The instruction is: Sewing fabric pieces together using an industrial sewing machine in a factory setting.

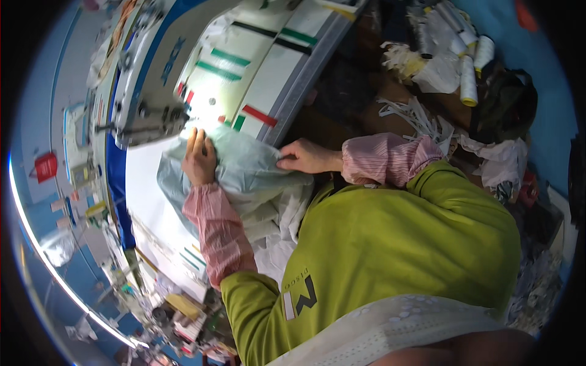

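So, the pale blue cloth (247, 160) is on the white worktable (259, 79), its upper edge by the needle end of the sewing machine (149, 97) and its loose folds bunched toward the person's torso. The left hand (200, 160) lies on it, fingers extended and not gripping, just beside the needle area; my guess is that's to keep the cloth flat there. The right hand (308, 156) pinches the cloth's other side between thumb and fingers, probably to keep it spread and stop it sliding off.

Red and green strips (259, 116) are stuck on the tabletop, maybe as guide marks. Pink striped sleeve covers (381, 160) sit over both forearms, likely to keep the cuffs clean. Farther off at upper right, thread cones (468, 82) lie near white scraps (421, 119).

Writing-wise: short block lettering on the machine's arm, plus a bold dark graphic with tiny lettering on the yellow-green top (403, 238).
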{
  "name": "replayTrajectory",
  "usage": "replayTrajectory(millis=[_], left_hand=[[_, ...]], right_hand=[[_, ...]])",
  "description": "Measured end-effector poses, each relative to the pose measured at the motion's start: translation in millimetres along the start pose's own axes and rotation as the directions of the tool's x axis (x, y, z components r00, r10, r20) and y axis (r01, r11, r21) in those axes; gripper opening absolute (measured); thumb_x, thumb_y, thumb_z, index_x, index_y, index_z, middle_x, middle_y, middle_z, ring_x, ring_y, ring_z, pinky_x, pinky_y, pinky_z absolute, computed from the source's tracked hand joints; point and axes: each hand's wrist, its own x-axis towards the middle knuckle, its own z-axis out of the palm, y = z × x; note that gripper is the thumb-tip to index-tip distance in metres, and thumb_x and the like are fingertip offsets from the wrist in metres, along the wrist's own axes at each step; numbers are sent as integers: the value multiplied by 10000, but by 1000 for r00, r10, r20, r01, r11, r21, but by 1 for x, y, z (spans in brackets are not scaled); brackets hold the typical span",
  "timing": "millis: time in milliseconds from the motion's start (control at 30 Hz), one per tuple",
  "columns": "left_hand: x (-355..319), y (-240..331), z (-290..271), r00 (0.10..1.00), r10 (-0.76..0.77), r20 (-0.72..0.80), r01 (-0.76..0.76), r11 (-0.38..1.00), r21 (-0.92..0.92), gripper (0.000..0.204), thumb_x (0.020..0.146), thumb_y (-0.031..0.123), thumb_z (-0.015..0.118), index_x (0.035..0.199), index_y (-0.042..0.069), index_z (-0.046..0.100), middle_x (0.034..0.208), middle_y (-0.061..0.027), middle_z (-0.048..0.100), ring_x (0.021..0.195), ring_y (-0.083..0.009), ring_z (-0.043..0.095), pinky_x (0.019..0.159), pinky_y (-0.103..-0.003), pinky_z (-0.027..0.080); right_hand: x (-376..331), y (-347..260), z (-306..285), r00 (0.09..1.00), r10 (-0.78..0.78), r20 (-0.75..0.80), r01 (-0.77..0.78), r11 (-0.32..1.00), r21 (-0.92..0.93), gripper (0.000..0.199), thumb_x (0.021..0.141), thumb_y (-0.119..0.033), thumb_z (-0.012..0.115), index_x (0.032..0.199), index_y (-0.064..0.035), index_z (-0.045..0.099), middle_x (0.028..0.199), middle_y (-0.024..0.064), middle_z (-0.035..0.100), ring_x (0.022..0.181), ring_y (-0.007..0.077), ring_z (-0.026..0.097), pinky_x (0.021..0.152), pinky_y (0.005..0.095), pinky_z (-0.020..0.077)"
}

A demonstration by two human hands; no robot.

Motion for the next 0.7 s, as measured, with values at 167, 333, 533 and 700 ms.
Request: replayTrajectory(millis=[167, 333, 533, 700], left_hand=[[-5, -2, -1, 999, -23, -30, 21, 997, -76, 214, 877, 217, 671, 1074, 154, 727, 1195, -51, 681, 870, -249, 707, 761, -330, 551], [-6, -5, -4, 986, 93, -139, -106, 991, -85, 155, 841, 212, 729, 988, 165, 740, 1103, -3, 714, 759, -205, 711, 663, -298, 566], [-7, -9, -2, 996, 39, -77, -49, 989, -143, 142, 853, 189, 717, 988, 152, 741, 1075, 5, 723, 780, -198, 715, 677, -298, 567], [-4, -13, -3, 995, 91, -30, -95, 961, -261, 139, 867, 141, 693, 999, 142, 736, 1085, -7, 719, 811, -209, 714, 697, -301, 565]], right_hand=[[-2, -16, 14, 999, 11, -48, -9, 999, 34, 141, 909, -127, 666, 928, 13, 673, 702, 66, 647, 671, 57, 545, 610, 274, 465], [2, -52, 17, 991, -136, 7, 136, 979, -150, 136, 915, -106, 641, 863, 16, 611, 658, 124, 544, 562, 166, 481, 551, 311, 424], [38, -100, 47, 949, -310, 62, 315, 944, -98, 178, 880, -124, 653, 813, 25, 582, 671, 194, 555, 595, 351, 566, 555, 403, 438], [66, -117, 61, 887, -461, 9, 461, 887, -23, 253, 894, -159, 650, 756, 21, 538, 639, 192, 518, 531, 335, 516, 520, 394, 401]])
